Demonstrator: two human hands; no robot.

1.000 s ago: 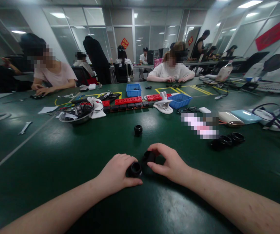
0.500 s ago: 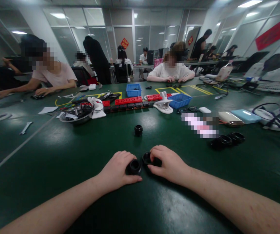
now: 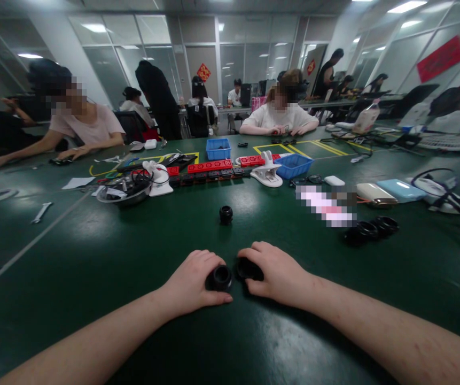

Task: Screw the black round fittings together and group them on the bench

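On the green table, my left hand (image 3: pixel 193 279) curls its fingers and thumb around a black hollow round fitting (image 3: pixel 222 278), whose opening faces up toward me. Just to the right, my right hand (image 3: pixel 275 270) is closed around a black ring-shaped fitting (image 3: pixel 248 269); the palm hides part of it. A small gap separates the two pieces. Beyond them stands a smaller black ribbed fitting (image 3: pixel 225 214), touched by neither hand. More black ring-shaped fittings (image 3: pixel 368 230) lie together at the right.
A metal bowl of cables (image 3: pixel 123 193), white clip stands (image 3: pixel 267 174), red and black blocks (image 3: pixel 209 168) and blue bins (image 3: pixel 294 166) line the table's middle. A wrench (image 3: pixel 41 212) lies left. At right are a blue case (image 3: pixel 402 190) and cables. Other people sit across the table.
My right hand has shifted its fingers from the near rim of the ring-shaped fitting to around its outside. My left hand stays on its fitting. The view has moved slightly.
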